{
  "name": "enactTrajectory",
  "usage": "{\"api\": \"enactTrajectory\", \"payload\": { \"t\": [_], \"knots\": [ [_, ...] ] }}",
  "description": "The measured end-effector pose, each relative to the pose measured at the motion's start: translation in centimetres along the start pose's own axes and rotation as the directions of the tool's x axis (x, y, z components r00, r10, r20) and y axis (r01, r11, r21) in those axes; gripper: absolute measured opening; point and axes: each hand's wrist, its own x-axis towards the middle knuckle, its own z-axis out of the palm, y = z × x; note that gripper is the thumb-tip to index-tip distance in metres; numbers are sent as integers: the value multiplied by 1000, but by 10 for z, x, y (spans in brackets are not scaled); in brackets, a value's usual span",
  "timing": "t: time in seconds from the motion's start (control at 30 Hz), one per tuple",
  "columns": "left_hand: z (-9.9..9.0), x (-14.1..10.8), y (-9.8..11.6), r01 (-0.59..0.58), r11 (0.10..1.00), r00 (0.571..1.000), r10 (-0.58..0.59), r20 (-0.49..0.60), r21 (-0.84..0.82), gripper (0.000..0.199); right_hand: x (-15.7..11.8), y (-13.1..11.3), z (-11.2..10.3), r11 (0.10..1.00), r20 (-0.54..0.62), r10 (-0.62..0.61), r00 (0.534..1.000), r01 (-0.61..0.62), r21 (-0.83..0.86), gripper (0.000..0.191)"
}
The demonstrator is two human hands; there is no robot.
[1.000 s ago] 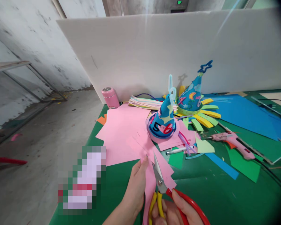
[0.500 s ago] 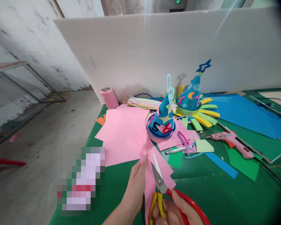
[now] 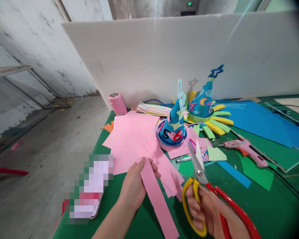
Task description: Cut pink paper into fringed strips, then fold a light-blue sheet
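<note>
My left hand [image 3: 136, 184] pinches the upper end of a long pink paper strip [image 3: 158, 202] between thumb and fingers, and the strip slants down to the bottom of the view. To its right, my right hand [image 3: 211, 207] grips scissors [image 3: 200, 172] with one yellow and one red handle. Their blades point up and stand slightly apart, clear of the strip. Under and beyond my left hand lie pink paper sheets [image 3: 132, 132] and cut pink pieces [image 3: 170, 179]. A blue cone hat [image 3: 174, 124] with the numbers 5 and 6 stands on pink paper just behind.
A second blue cone hat [image 3: 201, 103] stands behind with yellow and green strips around its base. A pink glue gun [image 3: 246, 149] with a cord lies right. A pink bottle [image 3: 118, 104], paper strips [image 3: 154, 109] and a marker [image 3: 186, 159] are about. A phone [image 3: 96, 212], mostly pixelated, lies left.
The scissors have moved right and up, away from the pink paper. My left hand has shifted left, and the strip in it now hangs apart from the scissors.
</note>
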Motion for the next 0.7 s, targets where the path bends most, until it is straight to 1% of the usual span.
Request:
{"api": "enactTrajectory", "payload": {
  "t": [0.03, 0.07, 0.1, 0.13, 0.2, 0.27, 0.33, 0.4, 0.53, 0.63, 0.7],
  "knots": [
    [2, 2, 5, 12, 999, 999, -10, 34, -48, 18, 1, -2, -2, 987, -54, -86, 995, 78, -143, 44],
    [5, 4, 10, 26, 995, 997, -19, 77, -95, 17, 2, -3, -3, 951, -92, -178, 980, 147, -273, 42],
    [7, 6, 13, 39, 990, 993, -23, 116, -135, 16, 4, -3, -3, 913, -111, -247, 963, 193, -359, 38],
    [10, 8, 15, 55, 984, 989, -30, 148, -167, 16, 6, -3, -2, 880, -121, -300, 946, 226, -417, 35],
    [17, 10, 16, 74, 976, 982, -37, 184, -203, 16, 12, -1, 4, 835, -119, -350, 929, 252, -489, 31],
    [22, 11, 14, 79, 972, 981, -36, 193, -220, 17, 21, 3, 11, 777, -89, -392, 915, 278, -565, 37],
    [26, 10, 13, 73, 969, 982, -28, 187, -236, 17, 33, 8, 17, 744, -51, -412, 910, 303, -596, 38],
    [26, 9, 12, 56, 964, 985, -11, 173, -259, 19, 46, 14, 19, 750, -32, -418, 908, 325, -576, 33],
    [19, 4, 8, 3, 959, 989, 40, 145, -283, 24, 66, 18, 17, 766, 6, -409, 913, 347, -542, 33],
    [12, 0, -4, 41, 961, 982, 11, 187, -274, 31, 75, 14, 13, 735, 52, -410, 911, 363, -572, 32],
    [9, 1, -12, 58, 955, 981, 0, 195, -291, 30, 81, 11, 11, 705, 86, -425, 901, 389, -593, 31]
  ]
}}
